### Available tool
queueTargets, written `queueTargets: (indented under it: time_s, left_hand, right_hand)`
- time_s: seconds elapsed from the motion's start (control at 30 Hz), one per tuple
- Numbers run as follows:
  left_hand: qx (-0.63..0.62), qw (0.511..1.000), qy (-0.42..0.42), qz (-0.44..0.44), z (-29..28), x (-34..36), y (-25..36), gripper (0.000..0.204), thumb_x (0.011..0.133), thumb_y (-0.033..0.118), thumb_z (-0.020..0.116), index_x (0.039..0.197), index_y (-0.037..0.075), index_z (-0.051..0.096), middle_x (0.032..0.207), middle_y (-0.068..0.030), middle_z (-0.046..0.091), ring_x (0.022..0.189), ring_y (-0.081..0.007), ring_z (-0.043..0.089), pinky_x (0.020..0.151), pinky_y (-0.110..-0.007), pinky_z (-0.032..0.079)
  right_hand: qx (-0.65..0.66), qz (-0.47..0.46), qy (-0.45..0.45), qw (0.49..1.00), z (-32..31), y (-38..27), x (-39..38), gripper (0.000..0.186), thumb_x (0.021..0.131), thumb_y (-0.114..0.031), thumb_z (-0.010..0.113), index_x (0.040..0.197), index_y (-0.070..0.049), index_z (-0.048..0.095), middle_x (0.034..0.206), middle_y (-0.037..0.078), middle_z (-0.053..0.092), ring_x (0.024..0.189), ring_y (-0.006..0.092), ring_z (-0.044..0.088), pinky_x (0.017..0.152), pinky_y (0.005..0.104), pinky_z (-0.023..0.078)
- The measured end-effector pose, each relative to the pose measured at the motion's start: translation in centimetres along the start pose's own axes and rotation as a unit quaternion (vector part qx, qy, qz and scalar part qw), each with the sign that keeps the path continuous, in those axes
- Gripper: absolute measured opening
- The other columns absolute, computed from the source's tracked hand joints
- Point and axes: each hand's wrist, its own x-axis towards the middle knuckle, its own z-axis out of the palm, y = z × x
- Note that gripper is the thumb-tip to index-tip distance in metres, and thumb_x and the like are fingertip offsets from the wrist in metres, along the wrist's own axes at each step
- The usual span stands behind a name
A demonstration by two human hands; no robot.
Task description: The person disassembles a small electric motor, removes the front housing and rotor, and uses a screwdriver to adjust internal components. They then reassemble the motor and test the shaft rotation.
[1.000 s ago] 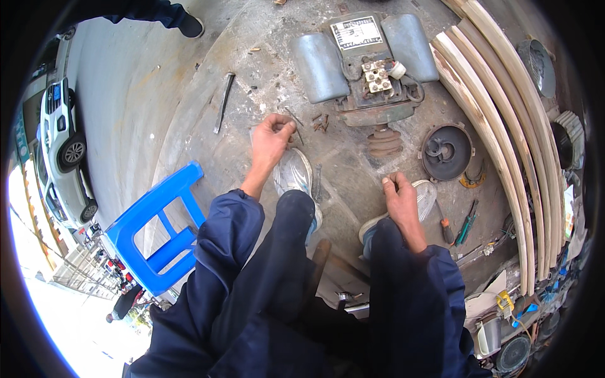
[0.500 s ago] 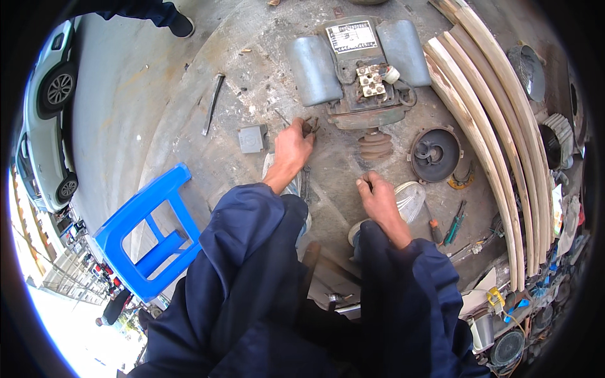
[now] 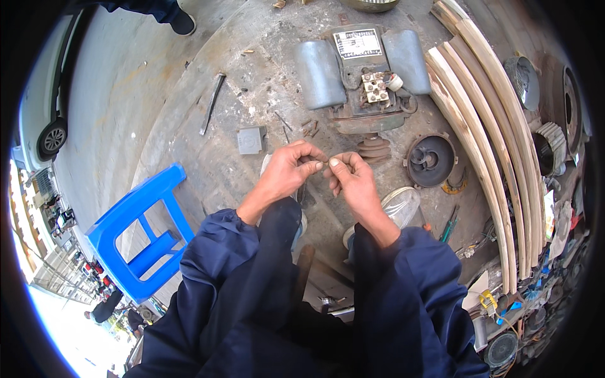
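Note:
My left hand (image 3: 292, 170) and my right hand (image 3: 353, 181) meet fingertip to fingertip over the floor, between my knees and the motor. Both pinch at something tiny that I cannot make out. Just beyond them stands an electric motor (image 3: 363, 75) with two blue-grey cylinders, an exposed pale terminal block (image 3: 376, 87) and a ribbed, rusty shaft end (image 3: 374, 148). Several small rusty bolts (image 3: 310, 128) lie on the floor past my left hand, near a thin screwdriver-like rod (image 3: 283, 121). Left of these is a square grey cover (image 3: 251, 140).
A round dark housing (image 3: 432, 160) sits right of the shaft. Long curved wooden strips (image 3: 498, 145) run along the right side, with scrap parts beyond. A blue plastic stool (image 3: 140, 233) lies at left. A flat metal bar (image 3: 212, 104) and green-handled pliers (image 3: 449, 225) rest on the floor.
My left hand has drawn back from the small bolts toward me. My right hand has moved left and up, so the fingertips of both now meet. The view has shifted slightly.

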Motion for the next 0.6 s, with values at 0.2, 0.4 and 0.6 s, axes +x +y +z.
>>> queueTargets:
  time_s: [0.2,0.4,0.6]
  left_hand:
    - [-0.095,0.995,-0.044,-0.003,-1.3,0.4,0.3,0.015,0.092,0.003,0.074,0.107,0.000,0.074,0.091,-0.0008,0.071,0.082,-0.0064,0.062,0.074,-0.024,0.052]
    - [-0.171,0.983,-0.069,-0.009,-1.4,1.5,0.4,0.014,0.092,0.003,0.074,0.105,-0.001,0.072,0.089,-0.0025,0.072,0.080,-0.0065,0.066,0.072,-0.024,0.055]
    - [-0.208,0.976,-0.059,-0.027,-1.3,2.0,0.1,0.013,0.090,0.005,0.077,0.102,0.002,0.072,0.083,0.0011,0.070,0.076,-0.0045,0.061,0.068,-0.023,0.051]
  right_hand:
    - [0.109,0.036,-0.047,0.992,-0.1,0.0,0.3,0.020,0.105,-0.019,0.061,0.108,0.000,0.063,0.087,0.005,0.068,0.065,0.0085,0.058,0.056,0.0241,0.048]
    - [0.162,0.013,-0.050,0.985,-0.2,-0.8,0.0,0.019,0.104,-0.019,0.063,0.107,0.000,0.064,0.086,0.006,0.069,0.066,0.0090,0.059,0.057,0.0242,0.048]
    - [0.102,0.018,-0.031,0.994,-0.5,-1.4,0.2,0.018,0.102,-0.017,0.066,0.109,0.000,0.067,0.088,0.006,0.071,0.066,0.0087,0.060,0.057,0.0241,0.048]
